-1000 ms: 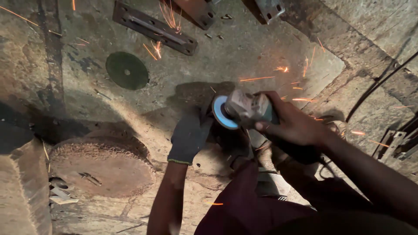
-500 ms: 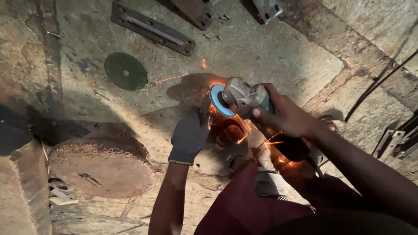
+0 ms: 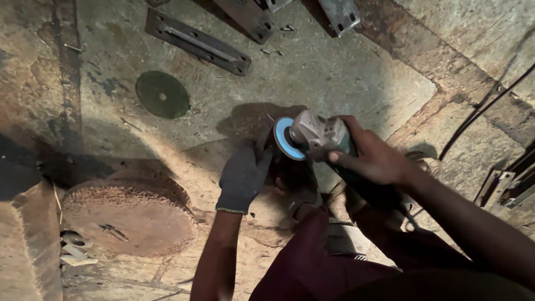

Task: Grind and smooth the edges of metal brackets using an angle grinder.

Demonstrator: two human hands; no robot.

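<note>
Head view: right hand (image 3: 374, 159) was wrapped tight round the angle grinder (image 3: 315, 136) at frame centre. Gloved left hand (image 3: 242, 177), at the grinder's 8 o'clock, pressed down on a dark workpiece (image 3: 287, 178); its grip could not be told. Green disc (image 3: 162, 94) lay at 10 o'clock, well apart.

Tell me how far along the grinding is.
Done: hard to judge, since the workpiece lies in shadow under the tool. In hand: the right hand grips the angle grinder, its blue-backed disc over the piece, while the gloved left hand steadies it. No sparks show. Left: slotted metal bars lie untouched on the floor.
</note>
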